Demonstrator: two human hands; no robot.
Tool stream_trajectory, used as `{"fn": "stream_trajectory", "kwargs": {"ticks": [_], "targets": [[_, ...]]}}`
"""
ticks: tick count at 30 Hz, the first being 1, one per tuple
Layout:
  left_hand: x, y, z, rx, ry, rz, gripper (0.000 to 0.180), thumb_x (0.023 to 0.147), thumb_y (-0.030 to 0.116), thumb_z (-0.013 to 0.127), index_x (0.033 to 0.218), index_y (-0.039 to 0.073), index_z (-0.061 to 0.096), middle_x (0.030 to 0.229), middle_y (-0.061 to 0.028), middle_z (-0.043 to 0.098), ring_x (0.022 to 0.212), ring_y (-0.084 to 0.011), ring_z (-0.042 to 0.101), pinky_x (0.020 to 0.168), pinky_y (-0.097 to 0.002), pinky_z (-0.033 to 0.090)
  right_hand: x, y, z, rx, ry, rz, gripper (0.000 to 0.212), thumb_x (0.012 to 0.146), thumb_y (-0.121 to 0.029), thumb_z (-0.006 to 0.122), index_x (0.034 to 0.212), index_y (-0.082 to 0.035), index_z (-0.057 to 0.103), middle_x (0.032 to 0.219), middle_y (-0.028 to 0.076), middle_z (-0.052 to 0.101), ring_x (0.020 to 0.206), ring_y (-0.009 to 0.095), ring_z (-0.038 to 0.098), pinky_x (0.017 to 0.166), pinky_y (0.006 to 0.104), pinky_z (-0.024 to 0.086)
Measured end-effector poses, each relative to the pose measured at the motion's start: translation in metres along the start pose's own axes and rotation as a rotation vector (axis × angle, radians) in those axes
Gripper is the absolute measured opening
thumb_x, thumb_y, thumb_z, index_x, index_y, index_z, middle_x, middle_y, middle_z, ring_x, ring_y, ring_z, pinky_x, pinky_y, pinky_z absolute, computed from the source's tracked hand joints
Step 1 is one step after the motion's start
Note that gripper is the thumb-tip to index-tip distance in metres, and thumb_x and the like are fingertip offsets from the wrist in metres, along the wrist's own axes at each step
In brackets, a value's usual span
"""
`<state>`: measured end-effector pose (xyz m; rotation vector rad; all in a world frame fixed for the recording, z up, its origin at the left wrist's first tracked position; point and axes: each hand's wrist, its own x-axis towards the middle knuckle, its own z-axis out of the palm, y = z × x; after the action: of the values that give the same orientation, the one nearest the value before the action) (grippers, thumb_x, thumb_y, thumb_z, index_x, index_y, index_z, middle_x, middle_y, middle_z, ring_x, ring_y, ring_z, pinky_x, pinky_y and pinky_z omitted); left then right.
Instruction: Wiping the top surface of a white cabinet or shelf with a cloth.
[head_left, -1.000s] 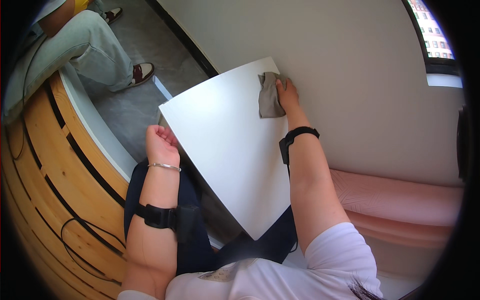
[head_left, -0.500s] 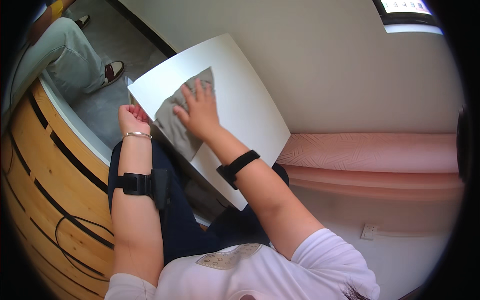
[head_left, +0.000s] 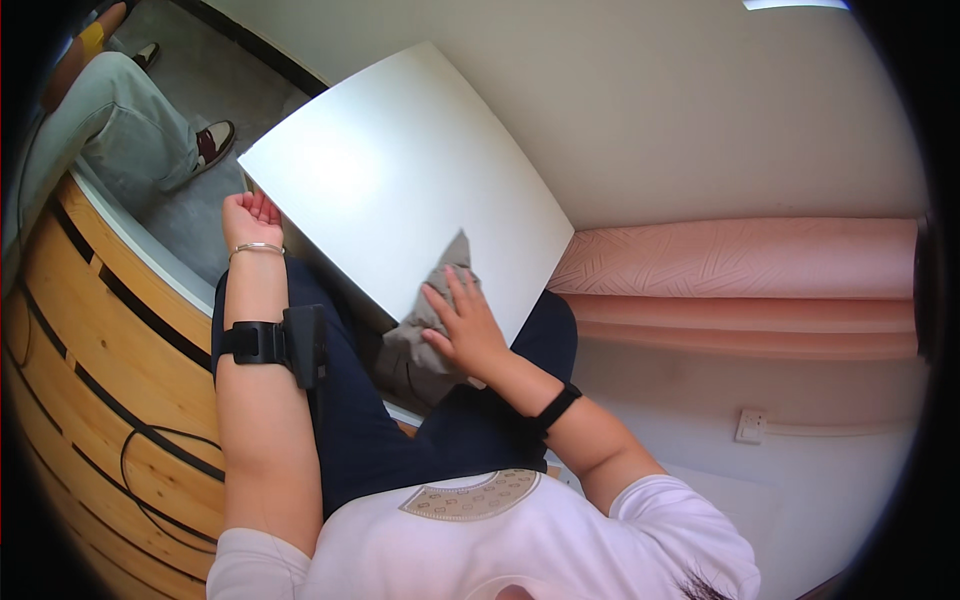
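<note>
A white box-like piece of furniture (head_left: 330, 160) with a flat, glossy top stands tilted in view before my knees. My right hand (head_left: 468, 325) lies on a crumpled grey cloth (head_left: 455, 262), fingers stretched and spread, pressing it against the near right part of the top. Part of the cloth hangs over the near edge. Beside the left corner of the furniture is my left hand (head_left: 252, 220), palm up with its fingers curled in. Whether those fingers hold an edge is hidden.
A slatted wooden bench (head_left: 130, 330) runs along the left, with a black cable (head_left: 125, 470) on it. Beyond it another person's leg (head_left: 130, 120) and shoe (head_left: 213, 145) show. A pink padded ledge (head_left: 740, 262) and a wall socket (head_left: 750, 426) are on the right.
My right hand has drawn the grey cloth toward me and to the right, from the left side of the top to its near edge. My left hand stays by the corner.
</note>
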<state>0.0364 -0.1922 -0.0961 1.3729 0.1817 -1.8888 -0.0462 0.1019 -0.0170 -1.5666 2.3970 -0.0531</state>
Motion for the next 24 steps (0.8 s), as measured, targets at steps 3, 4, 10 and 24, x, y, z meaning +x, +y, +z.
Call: {"fn": "stream_trajectory", "kwargs": {"ticks": [3,4,10,24], "targets": [[0.004,-0.001,0.001,-0.018,0.003,-0.003,0.008,0.070,0.012,0.042,0.064,0.006,0.042,0.076,-0.0080,0.052,0.073,-0.0182,0.051,0.069,-0.0305,0.044,-0.024,0.024,-0.002,0.009,-0.018,0.054,0.060,0.072,-0.033,0.055,0.123,-0.012,0.031,0.129,0.022,0.017,0.116,0.043,0.018,0.093,0.0471,0.022],[0.001,-0.001,0.002,-0.026,-0.003,-0.006,0.008,0.070,0.011,0.042,0.065,0.006,0.042,0.076,-0.0081,0.052,0.074,-0.0184,0.052,0.069,-0.0307,0.044,-0.025,0.024,-0.002,0.014,-0.024,0.058,0.060,0.072,-0.033,0.055,0.123,-0.012,0.031,0.129,0.022,0.017,0.116,0.043,0.018,0.093,0.0471,0.022],[-0.009,-0.004,0.007,-0.037,0.044,0.033,0.011,0.070,0.014,0.041,0.063,0.006,0.040,0.069,-0.0076,0.053,0.066,-0.0151,0.052,0.058,-0.0244,0.043,0.000,0.010,-0.001,-0.033,-0.018,0.096,0.065,0.073,-0.039,0.053,0.125,-0.011,0.027,0.130,0.023,0.013,0.117,0.044,0.013,0.093,0.0511,0.018],[-0.010,-0.008,0.007,-0.120,0.058,-0.016,0.010,0.069,0.016,0.044,0.067,0.007,0.042,0.074,-0.0061,0.053,0.066,-0.0165,0.051,0.063,-0.0251,0.043,0.195,-0.065,0.000,-0.111,0.177,-0.295,0.060,0.073,-0.044,0.050,0.122,-0.015,0.032,0.128,0.023,0.018,0.115,0.045,0.019,0.090,0.0535,0.021]]}}
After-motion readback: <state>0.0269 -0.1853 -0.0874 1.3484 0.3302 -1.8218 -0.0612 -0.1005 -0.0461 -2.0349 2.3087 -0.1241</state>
